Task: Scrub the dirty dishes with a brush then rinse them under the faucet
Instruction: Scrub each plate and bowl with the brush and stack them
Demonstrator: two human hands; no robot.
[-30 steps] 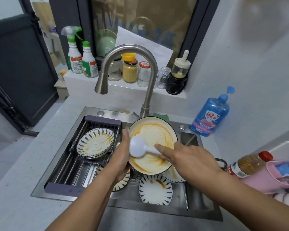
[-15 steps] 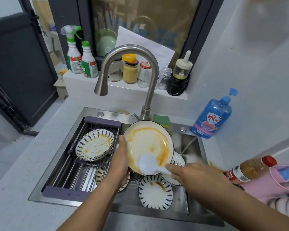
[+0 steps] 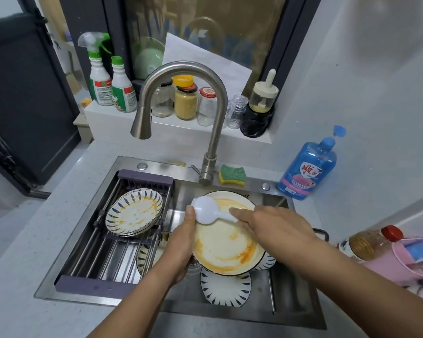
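brush up at the rim of a smeared plate

the plate (image 3: 227, 242) is round and cream-white, held tilted over the sink (image 3: 161, 164) with its face turned up toward the camera. orange sauce lies in a curved band along its lower edge and in a thinner patch near the top, and the middle looks pale. the left hand (image 3: 181, 242) grips the plate by its left edge, thumb on the face near the rim, the other fingers hidden behind. the right hand (image 3: 274, 230) pinches the thin handle of the white brush (image 3: 205, 212), with the forefinger stretched along it and the rest curled under. the brush's round head sits on the upper left of the plate, just beside the left thumb. under the plate, blue-striped plates (image 3: 225, 289) lie on the sink floor. a stack of soiled plates (image 3: 133, 212) rests on the rack (image 3: 103, 259) across the sink's left half.

half a second ago the brush head was low on the plate, near its bottom edge. it has since travelled up and left to the rim. the plate sits lower and further from the faucet (image 3: 181, 76), so the green-and-yellow sponge (image 3: 232, 175) beside the faucet's base shows whole where the plate partly covered it. the orange that ringed the middle is fainter.
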